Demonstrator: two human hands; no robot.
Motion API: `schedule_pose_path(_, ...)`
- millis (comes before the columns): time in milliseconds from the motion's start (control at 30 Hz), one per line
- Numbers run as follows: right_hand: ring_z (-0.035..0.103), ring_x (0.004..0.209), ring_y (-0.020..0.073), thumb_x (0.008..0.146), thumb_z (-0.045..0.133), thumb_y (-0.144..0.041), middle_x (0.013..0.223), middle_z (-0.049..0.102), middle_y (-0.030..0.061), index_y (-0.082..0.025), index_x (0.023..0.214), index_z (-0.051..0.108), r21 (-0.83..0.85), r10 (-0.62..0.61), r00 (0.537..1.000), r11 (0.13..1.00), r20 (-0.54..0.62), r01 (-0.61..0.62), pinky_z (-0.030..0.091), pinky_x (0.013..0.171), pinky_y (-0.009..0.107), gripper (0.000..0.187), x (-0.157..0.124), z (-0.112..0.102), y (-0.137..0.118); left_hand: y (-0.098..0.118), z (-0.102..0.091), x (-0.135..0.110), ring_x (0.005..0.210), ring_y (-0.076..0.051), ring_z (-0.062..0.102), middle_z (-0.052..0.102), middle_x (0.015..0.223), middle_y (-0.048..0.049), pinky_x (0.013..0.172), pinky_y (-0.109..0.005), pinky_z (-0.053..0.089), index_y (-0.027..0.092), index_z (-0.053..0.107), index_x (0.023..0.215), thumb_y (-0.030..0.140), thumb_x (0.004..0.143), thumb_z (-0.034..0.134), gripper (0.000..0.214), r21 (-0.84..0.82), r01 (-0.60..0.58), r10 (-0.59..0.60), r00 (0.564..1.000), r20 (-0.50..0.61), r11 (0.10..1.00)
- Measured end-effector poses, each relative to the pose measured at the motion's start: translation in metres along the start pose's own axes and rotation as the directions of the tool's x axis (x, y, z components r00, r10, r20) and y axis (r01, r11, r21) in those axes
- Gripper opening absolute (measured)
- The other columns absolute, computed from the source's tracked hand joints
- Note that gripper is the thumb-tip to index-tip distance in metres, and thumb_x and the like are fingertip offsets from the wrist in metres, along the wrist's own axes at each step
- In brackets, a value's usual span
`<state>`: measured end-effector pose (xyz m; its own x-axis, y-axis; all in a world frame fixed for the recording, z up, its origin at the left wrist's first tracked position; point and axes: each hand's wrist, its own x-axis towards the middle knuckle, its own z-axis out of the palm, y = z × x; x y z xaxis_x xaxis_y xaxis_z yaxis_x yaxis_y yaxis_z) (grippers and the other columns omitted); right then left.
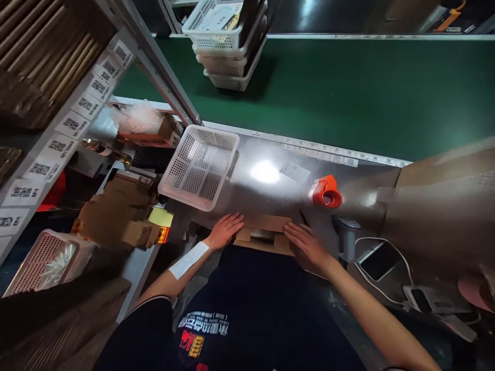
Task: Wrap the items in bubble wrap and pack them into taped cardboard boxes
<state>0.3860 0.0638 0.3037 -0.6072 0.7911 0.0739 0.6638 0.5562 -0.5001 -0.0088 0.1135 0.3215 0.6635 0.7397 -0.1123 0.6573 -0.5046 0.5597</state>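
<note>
A small brown cardboard box (270, 222) lies at the table's near edge, close against my body. Its flaps are partly raised, and a gap in the middle shows something pale inside that I cannot make out. My left hand (226, 230) rests at the box's left side with its fingers stretched out. At the right side, my right hand (307, 243) has its fingers extended along the flap's end; its thumb is hidden. A white paper strip (189, 260) lies on my left forearm.
A white perforated basket (201, 167) stands left of the box. On the metal table (255, 198) are a paper slip (295, 171), a red tape dispenser (327, 191), a scanner (348, 237) and a phone (381, 261). Stacked baskets (224, 64) sit on the green conveyor (348, 87).
</note>
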Motion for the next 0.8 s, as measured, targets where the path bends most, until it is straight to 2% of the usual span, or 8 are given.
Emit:
schedule_pose_path(167, 0.044, 0.149, 0.0344, 0.094, 0.06, -0.043, 0.155, 0.054, 0.0212, -0.012, 0.156, 0.044, -0.083, -0.114, 0.991, 0.991, -0.07, 0.108, 0.034, 0.121, 0.061, 0.071, 0.002, -0.008, -0.006, 0.014, -0.023, -0.009, 0.157, -0.04, 0.029, 0.031, 0.171, -0.0113, 0.128, -0.064, 0.018, 0.031, 0.06, 0.147, 0.038, 0.08, 0.081, 0.07, 0.004, 0.102, -0.102, 0.995, -0.002, 0.995)
schedule_pose_path(267, 0.058, 0.135, 0.0333, 0.094, 0.062, -0.051, 0.139, 0.068, 0.0186, -0.016, 0.137, 0.062, -0.088, -0.088, 0.969, 0.994, -0.231, 0.069, 0.038, 0.118, 0.058, 0.056, 0.015, 0.002, -0.008, 0.016, -0.018, 0.0, 0.149, -0.041, 0.043, 0.041, 0.166, -0.0143, 0.123, -0.062, 0.031, 0.028, 0.073, 0.131, 0.05, 0.067, 0.093, 0.071, -0.234, 0.189, -0.211, 0.975, -0.072, 0.954)
schedule_pose_path(367, 0.068, 0.117, 0.0299, 0.098, 0.06, -0.041, 0.117, 0.077, 0.0118, -0.023, 0.113, 0.071, -0.003, 0.087, 0.926, 0.996, -0.367, -0.095, 0.044, 0.111, 0.054, 0.027, 0.029, 0.02, -0.01, 0.013, -0.001, 0.014, 0.134, -0.034, 0.06, 0.061, 0.148, -0.0158, 0.114, -0.055, 0.046, 0.023, 0.081, 0.104, 0.047, 0.075, 0.088, 0.038, -0.519, 0.227, -0.385, 0.897, -0.218, 0.824)
schedule_pose_path(467, 0.068, 0.111, 0.0312, 0.097, 0.06, -0.044, 0.112, 0.075, 0.0114, -0.024, 0.114, 0.068, 0.162, 0.299, 0.849, 0.954, -0.435, -0.253, 0.047, 0.107, 0.056, 0.027, 0.037, 0.038, -0.019, 0.014, 0.017, 0.026, 0.125, -0.03, 0.066, 0.069, 0.135, -0.0156, 0.113, -0.053, 0.046, 0.021, 0.081, 0.084, 0.046, 0.075, 0.086, 0.027, -0.679, 0.199, -0.532, 0.781, -0.326, 0.707)
schedule_pose_path(567, 0.059, 0.126, 0.0328, 0.092, 0.063, -0.056, 0.135, 0.063, 0.0167, -0.021, 0.136, 0.055, 0.343, 0.502, 0.718, 0.863, -0.483, -0.372, 0.046, 0.109, 0.056, 0.058, 0.037, 0.045, -0.02, 0.022, 0.033, 0.031, 0.125, -0.031, 0.065, 0.073, 0.128, -0.0155, 0.115, -0.052, 0.043, 0.02, 0.079, 0.081, 0.046, 0.073, 0.085, 0.028, -0.777, 0.159, -0.633, 0.688, -0.355, 0.609)
schedule_pose_path(700, 0.048, 0.136, 0.0328, 0.092, 0.053, -0.063, 0.144, 0.053, 0.0209, -0.016, 0.143, 0.046, 0.482, 0.756, 0.383, 0.641, -0.53, -0.597, 0.039, 0.114, 0.055, 0.07, 0.037, 0.017, 0.025, 0.036, 0.05, 0.033, 0.133, -0.032, 0.06, 0.07, 0.132, -0.0151, 0.114, -0.048, 0.044, 0.019, 0.076, 0.085, 0.051, 0.072, 0.084, 0.035, -0.884, 0.123, -0.758, 0.575, -0.307, 0.451)
schedule_pose_path(733, 0.047, 0.136, 0.0351, 0.091, 0.053, -0.061, 0.142, 0.054, 0.0235, -0.013, 0.141, 0.048, 0.48, 0.776, 0.332, 0.604, -0.536, -0.636, 0.036, 0.115, 0.058, 0.07, 0.04, 0.004, 0.043, 0.039, 0.052, 0.034, 0.134, -0.032, 0.059, 0.068, 0.135, -0.0148, 0.113, -0.046, 0.045, 0.019, 0.075, 0.092, 0.051, 0.071, 0.085, 0.039, -0.902, 0.113, -0.78, 0.554, -0.291, 0.417)
schedule_pose_path(800, 0.05, 0.132, 0.0407, 0.087, 0.059, -0.056, 0.134, 0.059, 0.0283, -0.008, 0.132, 0.057, 0.431, 0.816, 0.318, 0.537, -0.483, -0.725, 0.033, 0.114, 0.062, 0.065, 0.051, -0.022, 0.079, 0.044, 0.054, 0.035, 0.135, -0.031, 0.058, 0.065, 0.14, -0.0139, 0.113, -0.044, 0.046, 0.02, 0.072, 0.111, 0.049, 0.068, 0.088, 0.054, -0.936, 0.091, -0.82, 0.517, -0.247, 0.339)
